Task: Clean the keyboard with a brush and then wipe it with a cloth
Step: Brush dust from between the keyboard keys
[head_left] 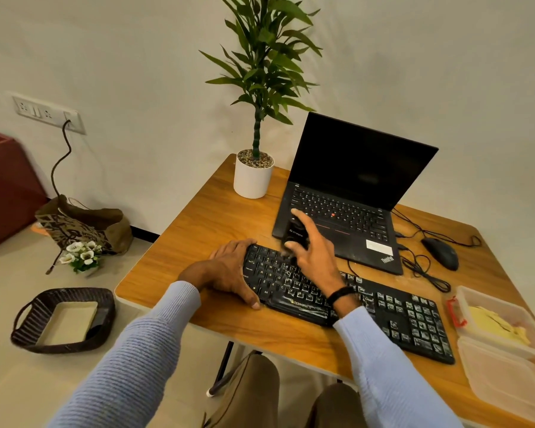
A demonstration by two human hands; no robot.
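The Zebronics keyboard is being gripped at its left end by the left hand, a brush being clasped over its keys by the right hand — ThinkPad laptop on its far side, yellow cloth lying in the right tub.

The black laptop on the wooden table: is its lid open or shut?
Open. The black laptop has its dark screen raised behind its exposed keys.

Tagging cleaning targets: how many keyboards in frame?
2. The black Zebronics keyboard lies along the table's front edge; the other is built into the open ThinkPad laptop behind it. None seems hidden.
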